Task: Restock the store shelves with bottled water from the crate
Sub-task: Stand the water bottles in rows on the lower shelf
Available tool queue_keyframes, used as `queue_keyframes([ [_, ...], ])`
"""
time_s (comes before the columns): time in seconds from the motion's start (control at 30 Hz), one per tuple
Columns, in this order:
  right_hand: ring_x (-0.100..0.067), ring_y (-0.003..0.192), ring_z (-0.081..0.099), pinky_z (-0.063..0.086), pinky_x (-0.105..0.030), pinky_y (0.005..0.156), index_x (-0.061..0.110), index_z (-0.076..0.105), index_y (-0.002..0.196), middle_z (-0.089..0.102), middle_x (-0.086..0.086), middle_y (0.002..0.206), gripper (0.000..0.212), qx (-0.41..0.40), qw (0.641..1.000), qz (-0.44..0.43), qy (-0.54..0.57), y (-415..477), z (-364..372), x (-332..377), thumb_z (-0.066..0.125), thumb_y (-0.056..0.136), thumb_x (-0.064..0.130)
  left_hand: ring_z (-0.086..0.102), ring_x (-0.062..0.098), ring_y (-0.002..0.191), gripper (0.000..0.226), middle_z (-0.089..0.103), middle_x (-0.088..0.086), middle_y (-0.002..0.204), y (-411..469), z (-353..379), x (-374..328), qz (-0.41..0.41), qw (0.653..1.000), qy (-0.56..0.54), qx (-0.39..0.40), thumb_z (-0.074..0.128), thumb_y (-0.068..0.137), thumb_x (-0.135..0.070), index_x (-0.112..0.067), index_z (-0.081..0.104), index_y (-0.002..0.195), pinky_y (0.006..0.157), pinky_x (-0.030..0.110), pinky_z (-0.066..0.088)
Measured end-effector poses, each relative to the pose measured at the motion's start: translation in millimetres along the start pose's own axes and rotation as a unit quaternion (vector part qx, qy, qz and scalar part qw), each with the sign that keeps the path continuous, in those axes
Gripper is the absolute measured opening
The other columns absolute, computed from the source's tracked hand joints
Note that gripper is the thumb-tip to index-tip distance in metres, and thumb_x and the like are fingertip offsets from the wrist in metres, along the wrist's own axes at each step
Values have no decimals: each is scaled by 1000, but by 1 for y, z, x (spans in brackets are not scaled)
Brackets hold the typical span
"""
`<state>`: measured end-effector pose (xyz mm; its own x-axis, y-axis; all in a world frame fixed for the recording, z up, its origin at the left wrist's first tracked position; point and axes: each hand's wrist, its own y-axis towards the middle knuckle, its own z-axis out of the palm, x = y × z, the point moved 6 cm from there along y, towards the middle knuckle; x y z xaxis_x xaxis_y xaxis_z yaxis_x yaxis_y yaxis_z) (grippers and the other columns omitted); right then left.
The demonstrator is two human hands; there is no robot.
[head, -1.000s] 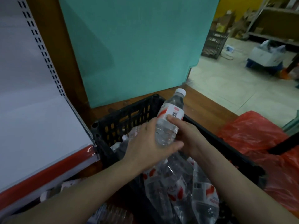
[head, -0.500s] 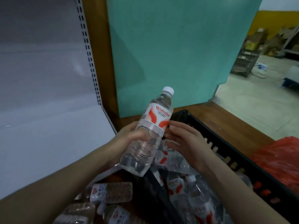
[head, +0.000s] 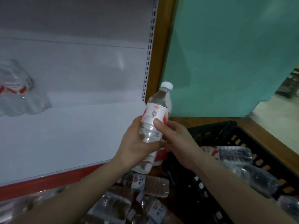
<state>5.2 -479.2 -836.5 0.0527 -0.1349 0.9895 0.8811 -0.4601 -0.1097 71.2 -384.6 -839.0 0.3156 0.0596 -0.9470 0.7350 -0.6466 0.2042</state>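
A clear water bottle (head: 157, 109) with a white cap and a red and white label stands nearly upright in both hands, just right of the white shelf (head: 69, 135). My left hand (head: 137, 143) wraps its lower body from the left. My right hand (head: 174, 139) grips it from the right, thumb pressed on the label. The black plastic crate (head: 252, 141) lies at the lower right with several bottles (head: 229, 154) lying inside. A blurred bottle (head: 14, 89) stands on the shelf at the far left.
The shelf has a red front strip (head: 48, 181) and a perforated upright (head: 149, 54) beside a wooden post. More bottles (head: 145, 183) lie loose below the shelf edge. A teal panel (head: 226, 54) fills the right, with tiled floor (head: 275, 115) beyond.
The view has swung left toward the shelf. The bottle has turned so its back label faces me, and my right hand has closed onto it.
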Motion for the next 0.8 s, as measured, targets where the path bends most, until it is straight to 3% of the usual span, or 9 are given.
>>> queue_keyframes([
  [0.1, -35, 98, 67, 53, -46, 89, 0, 59, 117, 69, -20, 107, 53, -19, 999, 24, 44, 12, 29, -12, 71, 74, 30, 61, 4, 95, 56, 60, -13, 107, -13, -28, 11, 15, 999, -31, 1, 67, 53, -49, -49, 46, 105, 79, 21, 51],
  [0.17, -38, 101, 65, 50, -52, 91, 0, 55, 122, 66, -22, 112, 62, -1, 996, 40, 81, 19, 47, -20, 74, 73, 33, 62, 13, 97, 53, 62, -4, 111, -18, -56, 22, 5, 997, -79, 5, 66, 55, -49, -42, 54, 106, 80, 24, 52],
  [0.27, -31, 95, 66, 56, -42, 78, 3, 52, 121, 66, -17, 105, 79, 68, 977, 49, 195, 27, 79, -26, 85, 56, 36, 65, 14, 91, 54, 65, -1, 106, -26, -92, 39, -74, 989, -113, 56, 81, 64, -36, -24, 58, 111, 74, 18, 53],
  [0.37, -22, 83, 67, 57, -36, 74, 11, 59, 102, 67, -8, 87, 69, 144, 961, 45, 230, 33, 109, -26, 88, 46, 36, 69, 11, 85, 46, 72, -6, 94, -38, -105, 47, -128, 970, -161, 129, 78, 67, -35, -20, 61, 108, 70, 20, 55],
  [0.47, -23, 87, 67, 56, -36, 79, 10, 59, 106, 68, -8, 92, 72, 183, 968, 66, 157, 40, 127, -26, 87, 48, 43, 70, 14, 88, 38, 73, -3, 97, -45, -121, 52, -114, 975, -172, 79, 78, 68, -34, -25, 64, 102, 77, 27, 56],
  [0.6, -21, 100, 66, 53, -36, 88, 21, 58, 113, 68, -3, 113, 73, 162, 972, 98, -136, 50, 141, -32, 75, 51, 56, 68, 4, 85, 36, 70, -8, 97, -45, -149, 72, -85, 984, -158, 1, 75, 74, -17, -34, 58, 101, 72, 19, 55],
  [0.67, -24, 101, 66, 52, -39, 89, 24, 54, 119, 66, -3, 116, 74, 177, 955, 123, -203, 59, 151, -38, 71, 52, 50, 67, 2, 86, 43, 70, -11, 97, -44, -162, 86, -63, 988, -142, -26, 78, 72, -17, -37, 56, 102, 71, 16, 53],
  [0.8, -25, 99, 67, 52, -42, 92, 18, 59, 116, 69, -5, 110, 59, 207, 944, 113, -232, 98, 176, -47, 78, 62, 31, 63, 0, 101, 57, 66, -17, 112, -30, -183, 120, -51, 991, -102, -71, 78, 69, -24, -40, 53, 118, 84, 15, 49],
])
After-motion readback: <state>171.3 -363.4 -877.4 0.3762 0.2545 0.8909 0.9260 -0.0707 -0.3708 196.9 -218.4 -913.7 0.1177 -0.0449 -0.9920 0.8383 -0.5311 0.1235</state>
